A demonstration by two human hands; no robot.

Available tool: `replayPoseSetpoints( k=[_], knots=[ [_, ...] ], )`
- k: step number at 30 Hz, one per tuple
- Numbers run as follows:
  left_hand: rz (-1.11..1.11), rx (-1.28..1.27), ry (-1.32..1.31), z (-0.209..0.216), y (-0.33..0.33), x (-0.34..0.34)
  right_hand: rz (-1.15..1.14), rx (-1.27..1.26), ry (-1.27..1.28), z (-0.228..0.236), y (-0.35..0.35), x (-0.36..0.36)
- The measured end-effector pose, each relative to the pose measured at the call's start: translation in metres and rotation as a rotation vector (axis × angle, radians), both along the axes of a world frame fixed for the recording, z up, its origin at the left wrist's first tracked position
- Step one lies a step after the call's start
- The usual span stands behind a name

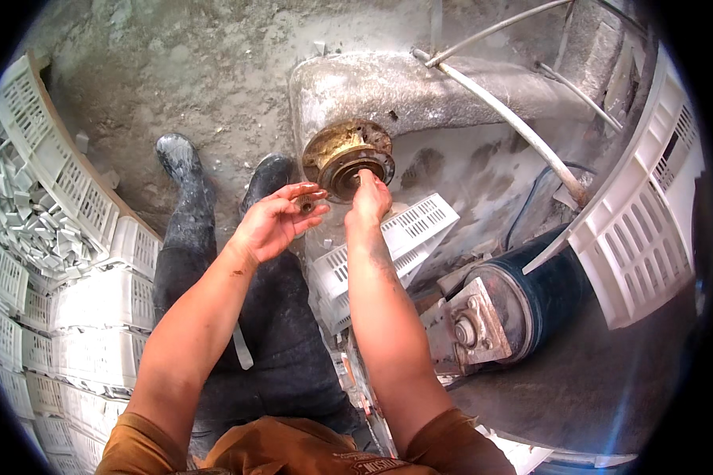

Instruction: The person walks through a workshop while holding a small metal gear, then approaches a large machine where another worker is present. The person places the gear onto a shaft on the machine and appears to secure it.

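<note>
A rusty, brass-coloured flanged hub [341, 146] sits at the end of a grey, dust-caked block, its round face toward me. My right hand [369, 199] reaches to the middle of that face, fingers closed together at the centre bore; what they grip there is hidden. Just left of the hub, my left hand [273, 220] is palm up. A small round metal piece with a dark centre [306, 204] is held among its fingers, which are stained reddish brown. The piece looks like a nut or small ring, too small to tell which.
White slotted plastic crates [95, 309] line the left, one full of pale chips [36, 214]. A slotted white piece [396, 237] lies under my right forearm. To the right are a dark blue motor [550, 289], white pipes [515, 123] and another crate [634, 253]. My boots stand on dusty ground.
</note>
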State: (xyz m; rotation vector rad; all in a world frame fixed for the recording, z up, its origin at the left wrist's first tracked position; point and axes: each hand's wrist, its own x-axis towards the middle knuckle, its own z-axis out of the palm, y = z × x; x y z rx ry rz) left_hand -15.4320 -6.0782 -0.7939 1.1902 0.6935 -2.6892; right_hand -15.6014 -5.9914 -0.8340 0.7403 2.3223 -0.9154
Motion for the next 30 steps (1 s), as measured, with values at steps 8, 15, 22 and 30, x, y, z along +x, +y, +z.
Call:
replayPoseSetpoints(
  k=[8, 15, 22, 30],
  knots=[
    [0.098, 0.063, -0.002, 0.027, -0.008, 0.017, -0.004, -0.153, 0.034, 0.049, 0.003, 0.004],
    [0.115, 0.055, -0.018, 0.092, -0.022, 0.036, 0.077, -0.447, -0.239, 0.158, -0.001, 0.033],
    [0.171, -0.013, -0.037, 0.191, -0.036, 0.060, 0.226, -0.621, -0.383, 0.270, -0.022, 0.074],
    [0.237, -0.122, 0.100, 0.272, -0.054, 0.086, 0.422, -0.661, -0.397, 0.351, -0.043, 0.094]
  ],
)
